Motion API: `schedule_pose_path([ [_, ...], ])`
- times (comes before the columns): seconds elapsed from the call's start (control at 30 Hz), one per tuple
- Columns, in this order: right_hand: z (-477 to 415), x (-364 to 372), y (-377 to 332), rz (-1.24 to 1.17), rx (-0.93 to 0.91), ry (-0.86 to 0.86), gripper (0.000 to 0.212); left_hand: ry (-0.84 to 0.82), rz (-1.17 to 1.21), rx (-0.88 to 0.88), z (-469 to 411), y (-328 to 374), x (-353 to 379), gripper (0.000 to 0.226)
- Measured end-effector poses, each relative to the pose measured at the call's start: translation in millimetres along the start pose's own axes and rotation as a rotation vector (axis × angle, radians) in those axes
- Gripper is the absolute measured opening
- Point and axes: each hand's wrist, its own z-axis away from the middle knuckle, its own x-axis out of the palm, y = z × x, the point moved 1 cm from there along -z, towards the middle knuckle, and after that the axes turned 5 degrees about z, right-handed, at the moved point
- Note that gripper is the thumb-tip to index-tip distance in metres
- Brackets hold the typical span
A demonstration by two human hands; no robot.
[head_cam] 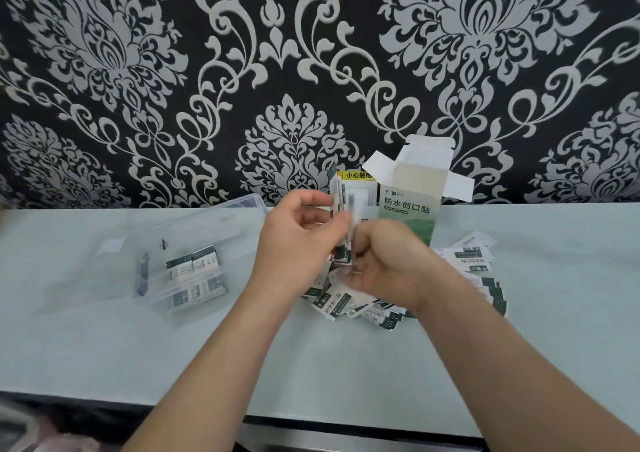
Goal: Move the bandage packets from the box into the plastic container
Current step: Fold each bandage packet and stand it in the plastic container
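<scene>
A wall of black-and-silver damask wallpaper (311, 71) fills the upper half of the frame, and a pale grey-green table top (104, 347) is spread across the lower half. At centre, two bare forearms are raised from the bottom edge. A slim, upright stack of white-and-dark-green bandage packets (341, 202) is held between the hands. Its upper part is pinched by the thumb and curled fingers of the left hand (298, 240), and its lower part is gripped by the closed fingers of the right hand (388, 261).

A clear rectangular plastic container (207, 237) is set at centre left, well apart from the hands, and a few packets (194, 266) are stood inside it; their print cannot be read. Just right of the stack, a tall white-and-green cardboard box (408, 206) is stood with its top flaps open, marked "防水创口贴". A loose pile of packets (346, 304) is scattered below and to the right of the hands, with the same characters legible on one. Behind the stack, a small yellow label (355, 175) is seen, reading "小心触" with its end hidden.
</scene>
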Motion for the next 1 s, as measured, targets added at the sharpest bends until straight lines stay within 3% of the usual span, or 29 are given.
schedule_pose_path([
  [0.13, -2.7, 15.5, -0.5, 0.008, -0.064, -0.089, 0.042, 0.019, -0.044, 0.125, -0.3, -0.1, 0.0, 0.015],
  [0.37, -0.8, 16.0, -2.5, -0.219, -0.071, -0.367, 0.064, 0.012, -0.075, 0.223, -4.7, 1.9, -13.2, 0.012],
  [0.47, 3.8, 19.8, -5.0, -0.189, -0.088, -0.412, 0.048, 0.001, -0.133, 0.253, -2.8, 0.5, -11.4, 0.01],
  [0.53, 3.4, 24.4, -4.8, -0.159, -0.08, -0.371, 0.035, -0.004, -0.229, 0.278, 0.0, -2.0, -7.9, 0.012],
  [0.67, -3.6, 19.6, -8.2, -0.196, -0.131, -0.047, 0.017, -0.118, -0.487, 0.368, 6.6, 3.1, -3.6, 0.033],
  [0.77, 1.0, 14.2, -13.8, -0.009, -0.138, 0.012, 0.017, -0.277, -0.461, 0.316, 12.5, 14.0, -9.2, 0.072],
  [0.83, 6.4, 16.5, -12.8, 0.199, -0.121, -0.049, 0.033, -0.346, -0.414, 0.313, 12.9, 18.1, -14.7, 0.096],
  [0.9, 10.7, 20.7, -9.3, 0.385, -0.115, -0.107, 0.043, -0.39, -0.389, 0.274, 10.7, 19.4, -19.3, 0.099],
  [1.0, 14.9, 24.3, -9.2, 0.465, -0.126, -0.174, 0.025, -0.428, -0.347, 0.2, 10.4, 18.5, -23.0, 0.085],
])
